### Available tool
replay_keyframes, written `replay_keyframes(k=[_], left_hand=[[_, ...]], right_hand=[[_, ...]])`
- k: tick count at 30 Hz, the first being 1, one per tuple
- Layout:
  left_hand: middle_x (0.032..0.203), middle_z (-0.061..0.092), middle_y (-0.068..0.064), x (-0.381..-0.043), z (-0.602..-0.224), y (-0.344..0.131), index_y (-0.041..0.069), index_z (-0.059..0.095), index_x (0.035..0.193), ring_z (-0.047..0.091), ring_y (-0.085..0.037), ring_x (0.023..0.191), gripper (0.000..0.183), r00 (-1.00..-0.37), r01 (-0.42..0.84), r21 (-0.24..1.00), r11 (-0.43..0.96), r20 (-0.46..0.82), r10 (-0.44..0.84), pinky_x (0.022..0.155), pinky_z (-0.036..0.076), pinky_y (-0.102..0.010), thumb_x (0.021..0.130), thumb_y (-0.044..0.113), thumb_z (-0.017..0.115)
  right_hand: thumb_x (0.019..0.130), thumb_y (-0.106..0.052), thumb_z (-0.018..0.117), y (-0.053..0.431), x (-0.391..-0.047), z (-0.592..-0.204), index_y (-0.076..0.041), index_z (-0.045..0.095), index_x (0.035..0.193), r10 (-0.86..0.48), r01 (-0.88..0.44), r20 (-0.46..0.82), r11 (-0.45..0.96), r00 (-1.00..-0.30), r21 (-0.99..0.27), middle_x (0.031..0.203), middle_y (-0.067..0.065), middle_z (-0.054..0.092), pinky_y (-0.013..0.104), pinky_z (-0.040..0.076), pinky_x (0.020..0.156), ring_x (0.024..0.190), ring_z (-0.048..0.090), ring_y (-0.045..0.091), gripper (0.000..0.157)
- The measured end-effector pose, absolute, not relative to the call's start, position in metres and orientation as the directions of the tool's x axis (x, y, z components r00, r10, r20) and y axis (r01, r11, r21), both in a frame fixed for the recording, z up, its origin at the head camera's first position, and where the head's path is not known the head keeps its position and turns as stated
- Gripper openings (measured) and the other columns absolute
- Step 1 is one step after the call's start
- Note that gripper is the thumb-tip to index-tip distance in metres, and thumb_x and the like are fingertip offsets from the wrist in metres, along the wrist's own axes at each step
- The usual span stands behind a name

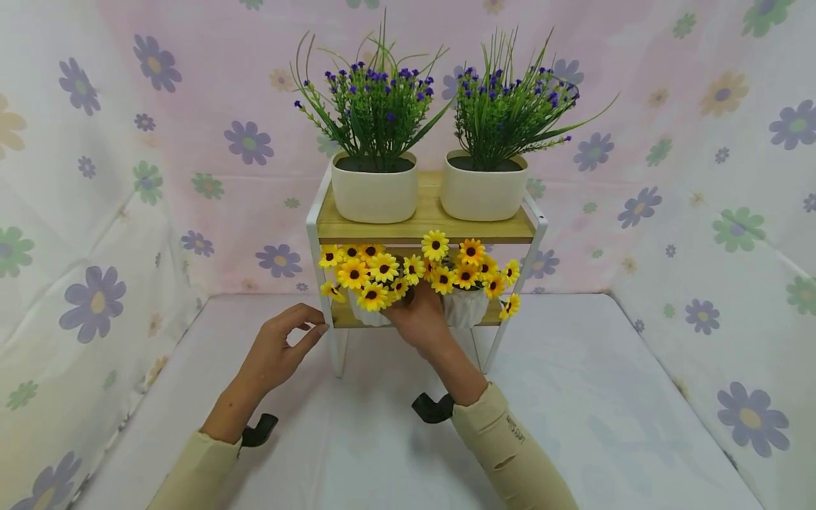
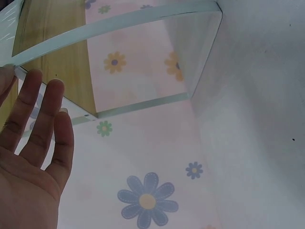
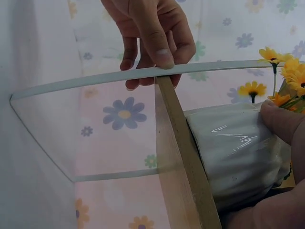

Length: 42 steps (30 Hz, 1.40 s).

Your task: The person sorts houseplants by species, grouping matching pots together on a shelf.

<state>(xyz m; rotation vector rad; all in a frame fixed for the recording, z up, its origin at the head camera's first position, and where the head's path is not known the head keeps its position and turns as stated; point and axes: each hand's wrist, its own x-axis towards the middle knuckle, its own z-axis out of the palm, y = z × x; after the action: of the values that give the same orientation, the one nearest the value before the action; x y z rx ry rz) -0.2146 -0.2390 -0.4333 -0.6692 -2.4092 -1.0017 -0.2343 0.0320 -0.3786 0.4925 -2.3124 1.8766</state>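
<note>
A two-tier plant stand (image 1: 427, 227) has wooden shelves and a white metal frame. On its lower shelf (image 1: 344, 316) are two white pots of yellow artificial sunflowers. My right hand (image 1: 421, 322) reaches between them and grips the left sunflower pot (image 3: 238, 157), thumb on one side and fingers on the other. The flowers partly cover that pot in the head view. The right sunflower pot (image 1: 465, 309) stands just beside my hand. At the stand's left front leg, my left hand (image 1: 278, 348) pinches the white frame (image 3: 114, 75) at the lower shelf's height, its other fingers spread.
Two cream oval pots, a left one (image 1: 376, 195) and a right one (image 1: 484, 193), stand on the top shelf with purple-flowered grassy plants. A white cloth (image 1: 605, 397) covers the table. Flower-printed fabric (image 1: 248, 234) hangs behind and along both sides.
</note>
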Motion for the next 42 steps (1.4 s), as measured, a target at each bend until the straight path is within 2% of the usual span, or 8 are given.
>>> replay_keyframes(k=[3, 8, 15, 19, 24, 30, 35, 42], left_hand=[[0.110, 0.073, 0.008, -0.214, -0.433, -0.239, 0.019, 0.074, 0.109, 0.067, -0.013, 0.105, 0.018, -0.784, 0.584, 0.527, 0.617, 0.563, 0.261, 0.090, 0.057, -0.029, 0.100, 0.004, 0.073], [0.110, 0.073, 0.008, -0.214, -0.433, -0.239, 0.019, 0.074, 0.110, 0.067, -0.013, 0.105, 0.018, -0.783, 0.586, 0.527, 0.616, 0.564, 0.262, 0.090, 0.057, -0.030, 0.100, 0.004, 0.073], [0.109, 0.073, 0.009, -0.213, -0.433, -0.241, 0.019, 0.074, 0.110, 0.067, -0.013, 0.104, 0.018, -0.785, 0.583, 0.528, 0.618, 0.562, 0.260, 0.090, 0.056, -0.026, 0.100, 0.004, 0.073], [0.109, 0.073, 0.008, -0.213, -0.432, -0.242, 0.019, 0.074, 0.110, 0.066, -0.013, 0.104, 0.018, -0.787, 0.580, 0.529, 0.620, 0.562, 0.256, 0.089, 0.058, -0.031, 0.100, 0.004, 0.072], [0.109, 0.073, 0.008, -0.213, -0.432, -0.242, 0.018, 0.074, 0.111, 0.067, -0.013, 0.103, 0.017, -0.784, 0.585, 0.526, 0.617, 0.563, 0.263, 0.089, 0.059, -0.036, 0.100, 0.004, 0.073], [0.109, 0.073, 0.008, -0.212, -0.432, -0.243, 0.018, 0.074, 0.111, 0.067, -0.013, 0.103, 0.017, -0.788, 0.581, 0.529, 0.618, 0.557, 0.263, 0.090, 0.058, -0.033, 0.100, 0.005, 0.073], [0.109, 0.073, 0.006, -0.212, -0.432, -0.244, 0.017, 0.074, 0.111, 0.067, -0.013, 0.103, 0.018, -0.782, 0.586, 0.526, 0.617, 0.567, 0.260, 0.091, 0.055, -0.023, 0.100, 0.003, 0.073], [0.110, 0.073, 0.007, -0.210, -0.432, -0.246, 0.018, 0.073, 0.114, 0.066, -0.013, 0.105, 0.019, -0.783, 0.586, 0.515, 0.625, 0.559, 0.274, 0.090, 0.056, -0.027, 0.100, 0.004, 0.072]], right_hand=[[0.095, -0.017, 0.078, 0.032, -0.234, -0.380, -0.008, 0.055, 0.144, -0.174, -0.358, 0.324, 0.222, -0.930, -0.907, 0.132, 0.012, 0.061, 0.040, 0.053, 0.089, 0.106, 0.060, 0.023, 0.054], [0.095, -0.025, 0.079, 0.033, -0.229, -0.382, -0.011, 0.053, 0.149, -0.160, -0.391, 0.359, 0.285, -0.919, -0.875, 0.145, 0.012, 0.057, 0.052, 0.045, 0.113, 0.137, 0.054, 0.028, 0.062], [0.092, -0.031, 0.083, 0.038, -0.215, -0.384, -0.019, 0.048, 0.155, -0.173, -0.453, 0.419, 0.301, -0.891, -0.839, 0.156, 0.000, 0.051, 0.049, 0.040, 0.120, 0.148, 0.044, 0.021, 0.074], [0.093, -0.036, 0.083, 0.043, -0.204, -0.384, -0.023, 0.041, 0.163, -0.184, -0.463, 0.425, 0.350, -0.886, -0.814, 0.164, -0.003, 0.043, 0.053, 0.036, 0.123, 0.154, 0.038, 0.021, 0.083], [0.094, -0.034, 0.083, 0.056, -0.191, -0.391, -0.021, 0.035, 0.167, -0.231, -0.488, 0.430, 0.426, -0.873, -0.762, 0.170, -0.004, 0.036, 0.055, 0.036, 0.123, 0.156, 0.035, 0.022, 0.089], [0.093, -0.031, 0.085, 0.075, -0.171, -0.398, -0.017, 0.039, 0.165, -0.300, -0.514, 0.418, 0.465, -0.858, -0.721, 0.167, -0.003, 0.042, 0.057, 0.038, 0.121, 0.154, 0.039, 0.024, 0.086], [0.094, -0.031, 0.084, 0.093, -0.160, -0.405, -0.020, 0.041, 0.164, -0.353, -0.557, 0.432, 0.479, -0.830, -0.678, 0.165, -0.003, 0.045, 0.056, 0.040, 0.120, 0.151, 0.044, 0.024, 0.082], [0.095, -0.019, 0.082, 0.124, -0.159, -0.421, -0.015, 0.052, 0.156, -0.373, -0.655, 0.539, 0.453, -0.755, -0.605, 0.155, 0.000, 0.056, 0.051, 0.049, 0.113, 0.143, 0.053, 0.021, 0.067]])
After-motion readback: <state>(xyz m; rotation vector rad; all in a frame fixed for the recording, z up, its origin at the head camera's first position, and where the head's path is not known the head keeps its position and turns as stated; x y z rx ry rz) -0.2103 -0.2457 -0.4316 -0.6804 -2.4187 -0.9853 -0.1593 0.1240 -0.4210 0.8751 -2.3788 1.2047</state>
